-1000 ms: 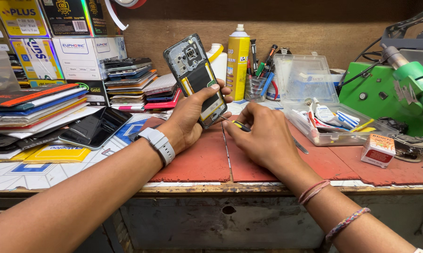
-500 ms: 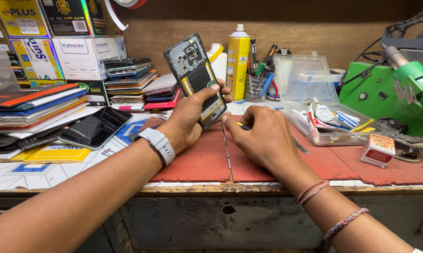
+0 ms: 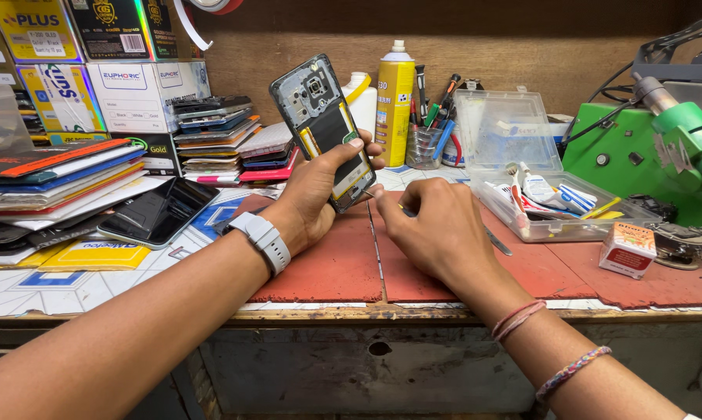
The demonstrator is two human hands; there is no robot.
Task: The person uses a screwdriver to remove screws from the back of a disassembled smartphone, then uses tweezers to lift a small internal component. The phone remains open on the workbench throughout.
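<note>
We held one opened phone upright above the red mat in our left hand, the fingers curled around its lower half, the thumb across its bared inside. Our right hand rested on the mat just beside it, fingers pinched shut on one thin tool whose tip pointed at the phone's bottom edge. We counted one yellow spray can, one clear tray, one small red box, one dark phone lying flat at left, and two bracelets on the right wrist
</note>
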